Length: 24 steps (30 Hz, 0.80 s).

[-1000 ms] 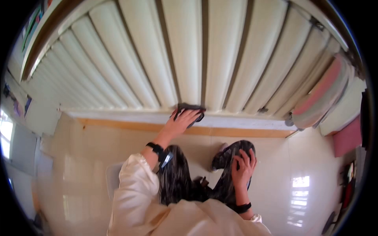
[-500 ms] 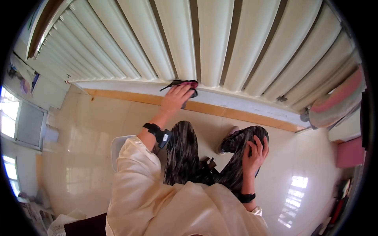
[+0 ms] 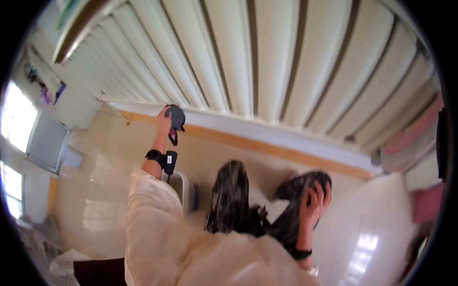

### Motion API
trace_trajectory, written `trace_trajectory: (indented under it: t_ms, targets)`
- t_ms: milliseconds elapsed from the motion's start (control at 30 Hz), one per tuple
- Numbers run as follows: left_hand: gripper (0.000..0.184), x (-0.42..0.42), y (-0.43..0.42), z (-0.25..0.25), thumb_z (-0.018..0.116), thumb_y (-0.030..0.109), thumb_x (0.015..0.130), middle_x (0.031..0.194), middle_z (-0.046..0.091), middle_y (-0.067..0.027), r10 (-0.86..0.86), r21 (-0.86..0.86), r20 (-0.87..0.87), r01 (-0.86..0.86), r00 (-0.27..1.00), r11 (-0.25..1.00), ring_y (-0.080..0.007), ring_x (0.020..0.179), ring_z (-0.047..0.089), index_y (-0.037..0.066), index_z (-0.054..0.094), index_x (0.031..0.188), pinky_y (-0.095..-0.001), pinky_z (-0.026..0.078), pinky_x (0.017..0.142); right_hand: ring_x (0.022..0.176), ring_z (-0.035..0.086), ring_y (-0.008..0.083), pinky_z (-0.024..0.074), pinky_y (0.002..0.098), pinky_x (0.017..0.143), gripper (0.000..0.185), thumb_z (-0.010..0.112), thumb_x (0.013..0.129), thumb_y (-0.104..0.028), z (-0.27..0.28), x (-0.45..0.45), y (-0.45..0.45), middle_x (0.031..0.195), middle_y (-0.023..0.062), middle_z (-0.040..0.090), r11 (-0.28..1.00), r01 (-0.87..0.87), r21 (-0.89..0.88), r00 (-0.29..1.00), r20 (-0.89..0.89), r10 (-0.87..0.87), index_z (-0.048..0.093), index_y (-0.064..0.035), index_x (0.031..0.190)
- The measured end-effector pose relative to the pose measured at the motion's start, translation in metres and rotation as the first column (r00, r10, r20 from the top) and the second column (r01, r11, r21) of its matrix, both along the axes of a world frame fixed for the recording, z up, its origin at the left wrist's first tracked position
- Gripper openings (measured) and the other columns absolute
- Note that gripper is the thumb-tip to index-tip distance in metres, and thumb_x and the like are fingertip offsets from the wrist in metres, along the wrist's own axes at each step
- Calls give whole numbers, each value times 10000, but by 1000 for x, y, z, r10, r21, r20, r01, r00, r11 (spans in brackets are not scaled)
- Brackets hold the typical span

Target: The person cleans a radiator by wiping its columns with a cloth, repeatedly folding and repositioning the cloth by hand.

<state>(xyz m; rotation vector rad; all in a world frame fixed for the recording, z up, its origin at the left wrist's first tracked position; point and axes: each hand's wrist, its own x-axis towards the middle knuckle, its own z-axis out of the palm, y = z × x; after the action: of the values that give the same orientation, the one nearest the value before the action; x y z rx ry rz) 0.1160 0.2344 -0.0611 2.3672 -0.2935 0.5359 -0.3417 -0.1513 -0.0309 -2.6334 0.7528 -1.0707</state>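
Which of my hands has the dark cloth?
Your left hand, near the radiator, holds the dark cloth; your right hand, at your knee, has none.

Overexposed windows [image 3: 19, 114] at left, bright reflections on floor [image 3: 334, 233], blurred detail, radiator [image 3: 234, 62] bowed by fisheye, black corners.

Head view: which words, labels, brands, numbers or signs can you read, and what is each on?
None can be read.
White label on the black left-wrist device: its marks are too small and blurred to read.
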Motion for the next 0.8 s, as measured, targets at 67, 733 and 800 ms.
trace_trajectory:
  t_ms: [67, 733, 800]
  targets:
    - [326, 32, 20, 46, 630, 83, 795, 1037, 659, -137, 177, -319, -94, -198, 980, 927, -289, 962, 621, 97, 638, 1120, -351, 479, 851, 1209, 441, 365, 350, 480, 1004, 83, 645, 762, -50, -15, -2, -7, 1152, 68, 593, 999, -18, -50, 1000, 10, 18, 636, -71, 842]
    - [478, 0, -95, 286, 547, 245, 902, 1445, 341, -120, 54, -73, 747, 2, 663, 997, -355, 1275, 372, 169, 430, 1359, -418, 338, 1037, 1216, 427, 357, 308, 500, 1016, 57, 641, 757, -72, -9, 10, 11, 1139, 52, 584, 998, -41, -49, 997, -68, 38, 641, -82, 813]
    - [463, 4, -89, 310, 549, 250, 901, 1439, 347, -119, 64, -98, 776, 20, 628, 995, -354, 1260, 384, 167, 445, 1345, -417, 344, 1033, 1217, 426, 358, 307, 499, 1018, 55, 642, 755, -74, -9, 12, 11, 1140, 52, 584, 997, -50, -56, 997, -62, 46, 641, -81, 810]
